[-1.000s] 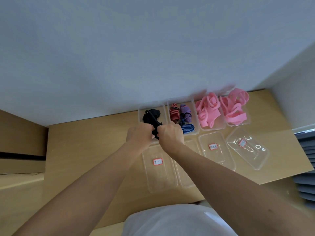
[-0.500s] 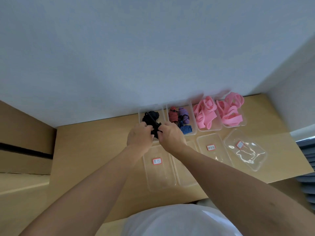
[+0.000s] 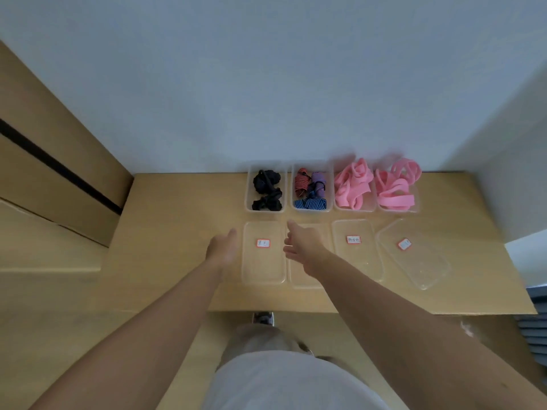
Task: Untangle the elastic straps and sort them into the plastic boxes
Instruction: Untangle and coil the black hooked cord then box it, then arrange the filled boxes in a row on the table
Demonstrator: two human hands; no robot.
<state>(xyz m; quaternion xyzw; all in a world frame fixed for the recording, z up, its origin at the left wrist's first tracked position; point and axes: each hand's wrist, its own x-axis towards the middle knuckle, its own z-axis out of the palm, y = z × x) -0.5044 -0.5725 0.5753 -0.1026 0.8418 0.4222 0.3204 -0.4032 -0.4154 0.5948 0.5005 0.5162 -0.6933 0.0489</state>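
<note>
A pale blue-grey wall (image 3: 266, 84) backs the far edge of my light wooden worktop (image 3: 177, 226); a wooden cabinet (image 3: 44, 137) with a dark gap stands beyond its left edge.

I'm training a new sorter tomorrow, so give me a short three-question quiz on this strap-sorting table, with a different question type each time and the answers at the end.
1. True or false: the left hand is gripping one of the black straps.
2. Multiple choice: counting from the left, which of the far-row boxes holds the striped straps? A) first B) second C) fourth
3. Fill in: ____ of the far-row boxes hold pink straps.

Key: 1) False. The left hand and the right hand are both open and hold nothing. 2) B. 3) Two.
</note>
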